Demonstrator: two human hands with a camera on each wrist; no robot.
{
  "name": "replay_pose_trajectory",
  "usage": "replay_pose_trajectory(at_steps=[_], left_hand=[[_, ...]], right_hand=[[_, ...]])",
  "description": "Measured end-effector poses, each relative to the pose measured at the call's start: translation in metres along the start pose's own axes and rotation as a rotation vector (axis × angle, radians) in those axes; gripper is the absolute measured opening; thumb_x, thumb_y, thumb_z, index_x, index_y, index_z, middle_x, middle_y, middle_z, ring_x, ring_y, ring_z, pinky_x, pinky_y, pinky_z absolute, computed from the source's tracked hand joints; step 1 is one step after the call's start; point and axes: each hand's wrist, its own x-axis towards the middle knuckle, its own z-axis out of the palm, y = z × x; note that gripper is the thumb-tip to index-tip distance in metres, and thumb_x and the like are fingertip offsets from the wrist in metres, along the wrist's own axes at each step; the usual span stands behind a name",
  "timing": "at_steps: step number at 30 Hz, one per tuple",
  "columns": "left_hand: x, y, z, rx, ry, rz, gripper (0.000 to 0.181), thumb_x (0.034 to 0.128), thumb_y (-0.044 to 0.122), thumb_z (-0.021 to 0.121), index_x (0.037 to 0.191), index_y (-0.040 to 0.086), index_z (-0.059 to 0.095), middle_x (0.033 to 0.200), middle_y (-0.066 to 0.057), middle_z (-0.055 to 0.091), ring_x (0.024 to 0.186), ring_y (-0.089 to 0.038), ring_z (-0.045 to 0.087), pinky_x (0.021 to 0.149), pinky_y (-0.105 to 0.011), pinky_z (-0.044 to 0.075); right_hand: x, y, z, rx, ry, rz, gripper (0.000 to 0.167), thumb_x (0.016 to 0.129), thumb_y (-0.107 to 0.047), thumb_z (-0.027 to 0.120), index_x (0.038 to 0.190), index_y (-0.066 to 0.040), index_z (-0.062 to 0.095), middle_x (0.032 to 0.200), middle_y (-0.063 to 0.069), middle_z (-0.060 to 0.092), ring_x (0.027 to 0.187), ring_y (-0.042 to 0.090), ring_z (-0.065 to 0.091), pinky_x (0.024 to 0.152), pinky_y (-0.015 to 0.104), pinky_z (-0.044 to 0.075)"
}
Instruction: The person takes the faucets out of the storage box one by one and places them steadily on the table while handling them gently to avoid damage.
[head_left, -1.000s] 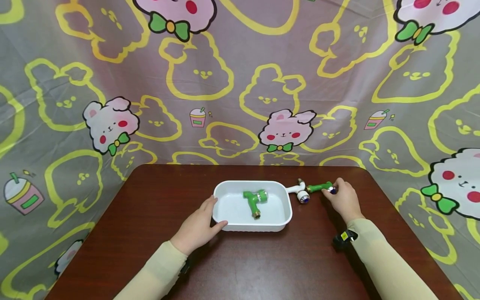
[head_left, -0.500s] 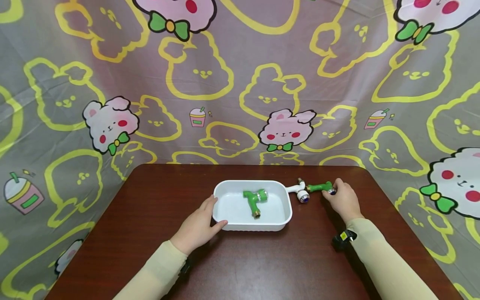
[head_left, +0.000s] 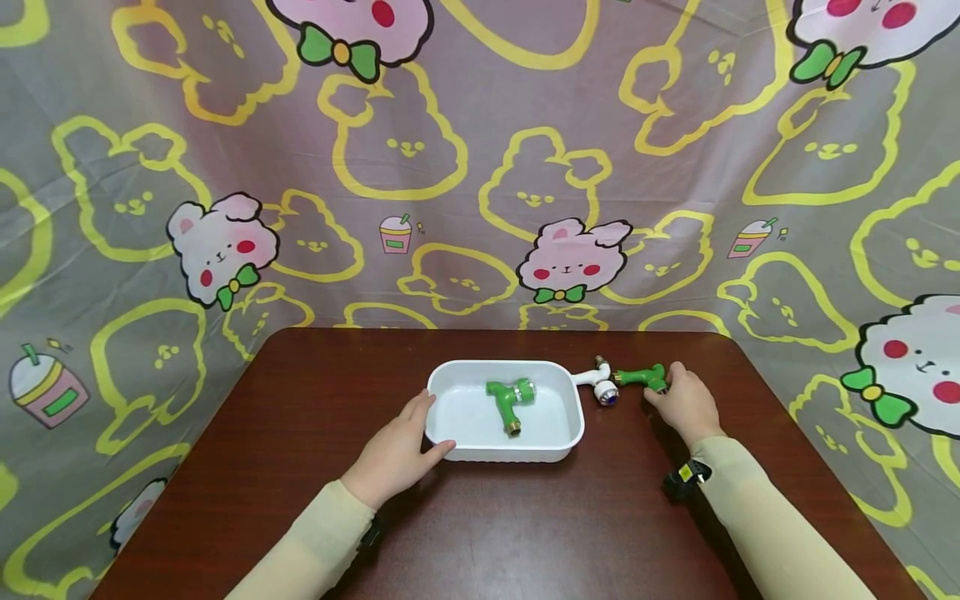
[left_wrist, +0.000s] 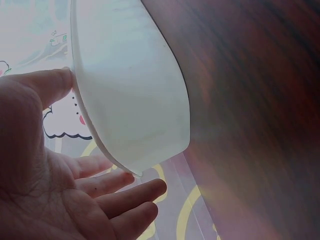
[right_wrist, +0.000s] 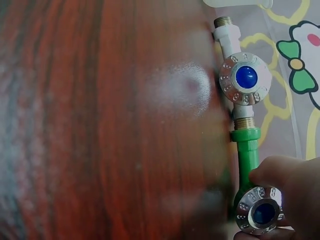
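A white plastic tray [head_left: 457, 425] holds a green faucet [head_left: 506, 402] with a brass threaded end. My left hand [head_left: 392, 450] rests against the tray's left end, thumb on the near rim and fingers along the side. In the left wrist view these fingers [left_wrist: 127, 197] are loosely extended. To the right of the tray lies a white faucet [head_left: 598, 382] with a blue-centred chrome knob. Beyond it is a second green faucet [head_left: 633, 377], whose knob end my right hand [head_left: 690, 404] pinches. The right wrist view shows its chrome knob [right_wrist: 258, 212] beside my thumb.
Everything stands on a dark brown wooden table [head_left: 480, 533]. A patterned cloth curtain [head_left: 465, 167] hangs behind and at both sides. The two faucets on the right lie nearly end to end along the far part of the table.
My right hand has shifted very slightly, and the green faucet's blue knob centre, visible before in the head view, is now hidden. The left hand and tray have not moved.
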Motion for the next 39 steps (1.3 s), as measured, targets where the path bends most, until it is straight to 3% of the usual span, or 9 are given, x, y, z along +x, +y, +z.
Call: replay_pose_trajectory(at_steps=[15, 28, 33, 39], left_hand=[[-0.0011, 0.002, -0.0024, -0.006, 0.005, 0.003, 0.081, 0.0937, 0.042, 0.076, 0.151, -0.005, 0.043, 0.158, -0.027, 0.042, 0.128, -0.04, 0.061, 0.099, -0.05, 0.055], [-0.0008, 0.0005, -0.001, -0.007, 0.007, -0.002, 0.081, 0.0934, 0.042, 0.076, 0.151, -0.004, 0.043, 0.158, -0.027, 0.043, 0.127, -0.04, 0.062, 0.099, -0.05, 0.055], [-0.0008, 0.0, -0.0004, -0.011, 0.007, -0.002, 0.081, 0.0934, 0.042, 0.076, 0.152, -0.004, 0.042, 0.158, -0.027, 0.043, 0.127, -0.04, 0.062, 0.099, -0.05, 0.055], [-0.001, -0.0001, -0.0003, -0.011, 0.013, 0.005, 0.081, 0.0934, 0.042, 0.076, 0.151, -0.004, 0.043, 0.157, -0.027, 0.043, 0.125, -0.04, 0.063, 0.098, -0.05, 0.055]], right_hand=[[0.0011, 0.0013, 0.0, -0.006, -0.025, 0.028, 0.047, 0.092, -0.032, 0.074, 0.104, 0.004, 0.047, 0.087, 0.019, 0.057, 0.077, 0.032, 0.055, 0.066, 0.043, 0.046], [-0.0042, 0.0005, -0.0059, -0.034, -0.033, 0.024, 0.054, 0.091, -0.044, 0.077, 0.102, 0.001, 0.049, 0.082, 0.016, 0.059, 0.072, 0.029, 0.056, 0.059, 0.037, 0.041], [-0.0051, 0.0007, -0.0059, -0.014, 0.004, 0.026, 0.056, 0.092, -0.048, 0.074, 0.105, 0.002, 0.051, 0.089, 0.018, 0.056, 0.075, 0.031, 0.056, 0.061, 0.04, 0.043], [-0.0046, -0.0015, -0.0037, 0.03, 0.13, 0.037, 0.051, 0.097, -0.046, 0.067, 0.109, 0.002, 0.054, 0.099, 0.023, 0.056, 0.081, 0.038, 0.059, 0.064, 0.047, 0.046]])
